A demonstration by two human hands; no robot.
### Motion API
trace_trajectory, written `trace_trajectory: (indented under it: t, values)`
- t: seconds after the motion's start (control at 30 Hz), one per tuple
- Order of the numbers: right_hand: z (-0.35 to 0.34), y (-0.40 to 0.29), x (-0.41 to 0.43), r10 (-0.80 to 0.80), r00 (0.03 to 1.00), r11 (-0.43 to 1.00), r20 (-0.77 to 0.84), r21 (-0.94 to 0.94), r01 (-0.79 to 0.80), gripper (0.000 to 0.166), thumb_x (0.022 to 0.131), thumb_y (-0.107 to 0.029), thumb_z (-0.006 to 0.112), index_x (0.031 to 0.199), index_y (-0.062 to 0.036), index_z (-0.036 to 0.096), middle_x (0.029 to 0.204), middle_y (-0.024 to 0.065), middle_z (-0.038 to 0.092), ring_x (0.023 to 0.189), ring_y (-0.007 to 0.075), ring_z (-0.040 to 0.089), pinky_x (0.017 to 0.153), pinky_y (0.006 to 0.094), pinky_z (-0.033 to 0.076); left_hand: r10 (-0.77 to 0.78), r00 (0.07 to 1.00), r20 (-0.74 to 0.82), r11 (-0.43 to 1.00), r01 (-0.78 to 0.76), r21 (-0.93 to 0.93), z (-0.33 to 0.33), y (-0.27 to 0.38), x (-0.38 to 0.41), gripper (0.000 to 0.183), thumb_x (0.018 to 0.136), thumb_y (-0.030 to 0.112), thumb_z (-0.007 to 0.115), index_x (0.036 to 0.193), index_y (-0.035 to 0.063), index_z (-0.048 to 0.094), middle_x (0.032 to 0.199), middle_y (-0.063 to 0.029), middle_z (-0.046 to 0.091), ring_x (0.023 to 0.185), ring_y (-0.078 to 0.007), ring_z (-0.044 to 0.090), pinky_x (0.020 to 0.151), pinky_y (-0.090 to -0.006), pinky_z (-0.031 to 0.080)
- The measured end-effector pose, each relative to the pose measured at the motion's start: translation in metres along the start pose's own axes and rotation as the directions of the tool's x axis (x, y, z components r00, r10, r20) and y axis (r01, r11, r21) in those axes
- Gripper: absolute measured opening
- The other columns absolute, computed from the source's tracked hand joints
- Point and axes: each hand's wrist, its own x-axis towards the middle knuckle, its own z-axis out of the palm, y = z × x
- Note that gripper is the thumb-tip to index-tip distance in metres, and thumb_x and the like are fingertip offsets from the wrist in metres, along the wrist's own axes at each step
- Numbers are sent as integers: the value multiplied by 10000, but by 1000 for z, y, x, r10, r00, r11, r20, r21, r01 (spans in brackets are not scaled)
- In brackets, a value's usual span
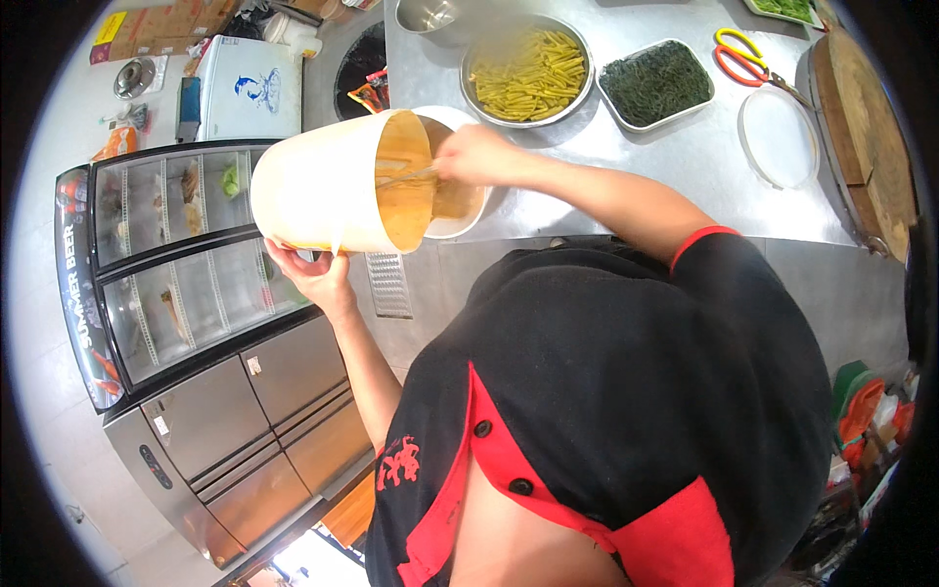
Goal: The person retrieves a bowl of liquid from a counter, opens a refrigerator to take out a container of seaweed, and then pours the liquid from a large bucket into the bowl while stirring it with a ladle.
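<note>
A white plastic bucket (315,183) lies tilted on its side in the air, its mouth facing right, with brown-orange sauce coating the inner wall. From beneath, my left hand (312,275) supports it. My right hand (473,155) is closed on the handle of a thin utensil (407,176) that reaches into the bucket's mouth; its far end is hard to make out. Below and right of the mouth, a white bowl (478,213) on the steel table holds brown sauce, partly hidden by the bucket and my right hand.
On the steel table (543,213) stand a metal bowl of cut green stalks (528,77), a tray of dark shredded seaweed (656,84), scissors (748,62), a clear round lid (777,138) and a wooden chopping block (866,132). A glass-fronted refrigerated case (198,257) stands left.
</note>
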Motion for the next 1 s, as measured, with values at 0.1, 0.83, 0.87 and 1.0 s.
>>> trace_trajectory:
  t: [0.1,0.83,0.87,1.0]
  values:
    - [-60,2,-32,210,975,975,74,59,-214,218,781,-229,621,769,-27,701,686,111,656,667,190,621,632,326,475,40,998,-37,999,-39,25,-7,-1,-3,1034,564,-113,662,1448,74,160,1388,-92,191,1298,-247,244,934,-481,448]
    - [19,-81,25,-271,962,912,33,-310,268,115,691,-62,565,685,8,656,672,204,627,661,333,643,597,403,517,-364,929,71,853,363,-375,-41,-29,-20,840,722,23,614,1443,50,185,1413,-111,344,1270,-265,392,1041,-408,357]
    - [15,-92,20,-225,973,943,48,-240,230,121,696,-62,561,682,11,655,674,207,625,662,336,642,597,404,515,-345,937,58,857,340,-386,-44,-33,-25,798,734,32,606,1431,56,219,1393,-108,368,1260,-258,407,1034,-412,368]
    - [37,-94,39,-312,950,950,21,-20,312,139,709,-67,553,688,28,653,659,223,611,648,347,633,593,408,508,-332,941,68,854,331,-402,-28,-24,-20,787,740,45,607,1430,68,229,1387,-111,376,1262,-259,404,1037,-411,369]
